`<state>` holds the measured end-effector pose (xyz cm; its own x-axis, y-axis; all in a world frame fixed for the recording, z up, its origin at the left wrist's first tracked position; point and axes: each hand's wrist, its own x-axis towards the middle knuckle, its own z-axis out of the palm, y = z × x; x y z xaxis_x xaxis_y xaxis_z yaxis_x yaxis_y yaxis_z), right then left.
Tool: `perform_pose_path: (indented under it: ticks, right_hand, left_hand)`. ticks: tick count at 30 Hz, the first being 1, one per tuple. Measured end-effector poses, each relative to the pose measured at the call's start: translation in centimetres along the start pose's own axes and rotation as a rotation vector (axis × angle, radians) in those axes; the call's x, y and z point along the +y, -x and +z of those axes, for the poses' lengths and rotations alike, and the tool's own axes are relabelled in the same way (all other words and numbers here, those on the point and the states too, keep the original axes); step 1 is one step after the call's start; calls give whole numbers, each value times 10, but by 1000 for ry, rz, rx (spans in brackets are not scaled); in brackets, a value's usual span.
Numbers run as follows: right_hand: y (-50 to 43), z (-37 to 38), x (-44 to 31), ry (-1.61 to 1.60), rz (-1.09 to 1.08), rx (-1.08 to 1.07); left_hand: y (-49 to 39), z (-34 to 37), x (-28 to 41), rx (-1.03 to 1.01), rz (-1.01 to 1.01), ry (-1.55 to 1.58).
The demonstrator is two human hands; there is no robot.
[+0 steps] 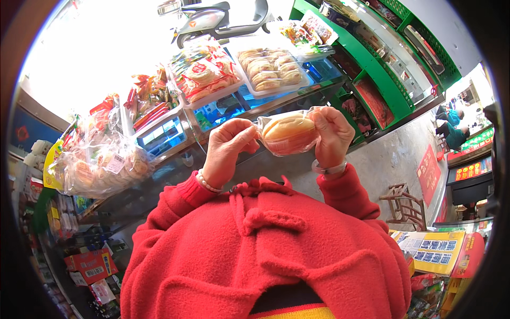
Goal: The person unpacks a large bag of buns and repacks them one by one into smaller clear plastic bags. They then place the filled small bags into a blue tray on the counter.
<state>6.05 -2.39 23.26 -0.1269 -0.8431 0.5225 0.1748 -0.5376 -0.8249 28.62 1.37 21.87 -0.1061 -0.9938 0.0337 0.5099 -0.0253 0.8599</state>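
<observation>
A bread bun in a clear plastic wrapper (289,133) is held up in front of my chest, between both hands. My left hand (228,148) pinches the wrapper's left end between thumb and forefinger. At the other end, my right hand (333,135) grips the wrapper with thumb and fingers. The wrapper looks closed around the bun. Just beyond it, a white tray of wrapped buns (272,94) stands on the glass counter (279,103). Beside that tray is another one (195,104) with pastries in red-printed wrappers.
Left on the counter lie a large clear bag of round pastries (104,169) and a tray of snack packets (153,127). Green shelving (368,75) rises at the right. A wooden chair (404,205) stands on the floor, with people (454,129) farther off. Outside is a parked scooter (217,20).
</observation>
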Motion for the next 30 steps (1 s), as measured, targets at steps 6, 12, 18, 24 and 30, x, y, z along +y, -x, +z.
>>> perform_pose_path:
  ticks: [6, 12, 18, 24, 30]
  right_hand:
    - [-12, -36, 4, 138, 83, -27]
    - [-25, -62, 20, 371, 108, -56]
    - [-40, -88, 35, 121, 236, 113]
    - [-41, -103, 36, 99, 283, 119]
    - [-47, -117, 35, 125, 223, 180]
  left_hand:
    - [-13, 14, -14, 4, 130, -195]
    - [-42, 23, -29, 92, 93, -332]
    - [-33, 52, -61, -222, -158, -425]
    - [-37, 75, -69, -336, -241, -419]
    - [-44, 90, -71, -268, -352, -369]
